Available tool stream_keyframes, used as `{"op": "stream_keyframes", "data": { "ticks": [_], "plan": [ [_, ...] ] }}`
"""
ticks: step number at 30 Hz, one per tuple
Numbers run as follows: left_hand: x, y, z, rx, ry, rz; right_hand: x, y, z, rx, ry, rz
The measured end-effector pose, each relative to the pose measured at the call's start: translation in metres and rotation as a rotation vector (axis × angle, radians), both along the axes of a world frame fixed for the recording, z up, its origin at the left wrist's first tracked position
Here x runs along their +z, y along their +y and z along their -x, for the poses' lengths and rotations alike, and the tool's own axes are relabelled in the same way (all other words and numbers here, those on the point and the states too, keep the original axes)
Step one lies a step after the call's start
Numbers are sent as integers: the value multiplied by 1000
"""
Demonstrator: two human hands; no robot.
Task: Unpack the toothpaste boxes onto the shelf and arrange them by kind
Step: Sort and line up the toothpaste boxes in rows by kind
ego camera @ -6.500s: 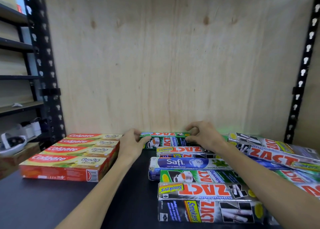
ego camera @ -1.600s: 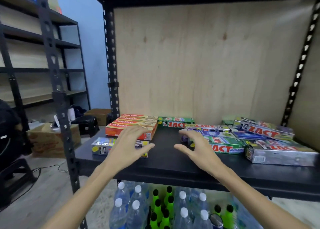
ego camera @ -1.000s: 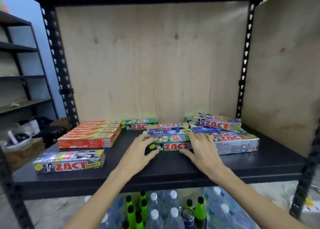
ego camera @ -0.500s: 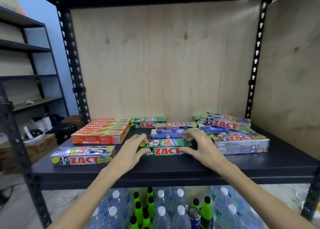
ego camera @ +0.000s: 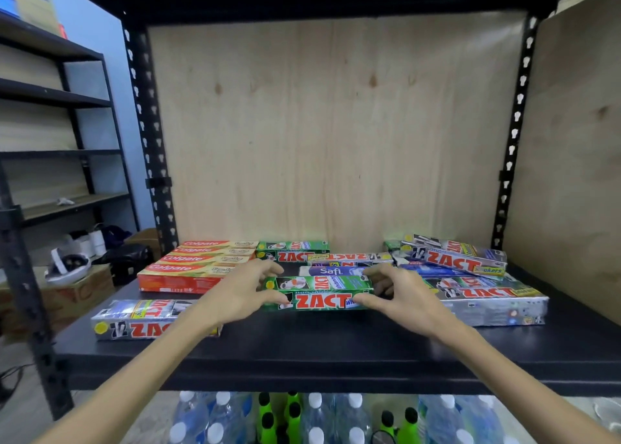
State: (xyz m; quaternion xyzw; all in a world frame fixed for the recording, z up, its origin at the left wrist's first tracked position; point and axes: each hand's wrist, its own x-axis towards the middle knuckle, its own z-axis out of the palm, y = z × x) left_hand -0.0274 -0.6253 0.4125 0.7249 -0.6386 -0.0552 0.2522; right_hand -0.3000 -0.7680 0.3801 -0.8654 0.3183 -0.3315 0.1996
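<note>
A green ZACT box lies in the middle of the black shelf. My left hand grips its left end and my right hand grips its right end, thumbs in front. Behind it lie a blue Safi box, a silver ZACT box and another green ZACT box. Red Colgate boxes are lined up at the back left. A silver ZACT Smokers pack sits at the front left. A mixed pile of ZACT boxes fills the right side.
A plywood back panel and a side panel close the shelf bay. Black perforated uprights stand at both sides. Water and green bottles fill the level below. Another rack and cardboard boxes stand to the left.
My hands reached in from the shelf's front and closed round the ends of the green ZACT box. The view shifted slightly.
</note>
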Motion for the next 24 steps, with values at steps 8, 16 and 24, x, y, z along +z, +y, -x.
{"op": "stream_keyframes", "data": {
  "ticks": [8, 16, 24],
  "plan": [
    [39, -56, -54, 2, -5, 140, 45, -54, -51, 24, -62, -21],
    [22, -110, -94, 75, -1, 133, 33, -104, -110, 29, 26, -77],
    [-1, -119, -105, 88, -38, 155, 31, -112, -124, -6, 126, 21]
  ]
}}
